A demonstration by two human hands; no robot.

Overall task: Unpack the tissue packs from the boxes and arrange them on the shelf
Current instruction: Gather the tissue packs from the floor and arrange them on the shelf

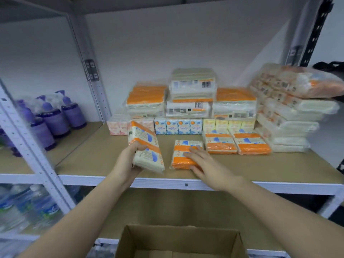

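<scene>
My left hand (128,159) grips an orange-and-white tissue pack (147,146) and holds it tilted above the brown shelf board (96,157). My right hand (202,161) lies flat with spread fingers on a second tissue pack (183,154), which rests on the shelf. Two more such packs (236,143) lie side by side to its right. Behind them stands a row of small pink, blue and yellow tissue packs (178,126), with larger wrapped bundles (192,94) stacked on top. An open cardboard box (178,241) is below my arms, its inside mostly out of view.
A tall stack of wrapped tissue bundles (286,116) fills the shelf's right end. Purple pump bottles (54,120) stand on the neighbouring shelf at left, past a white upright post (35,153). Water bottles (24,207) sit on the level below.
</scene>
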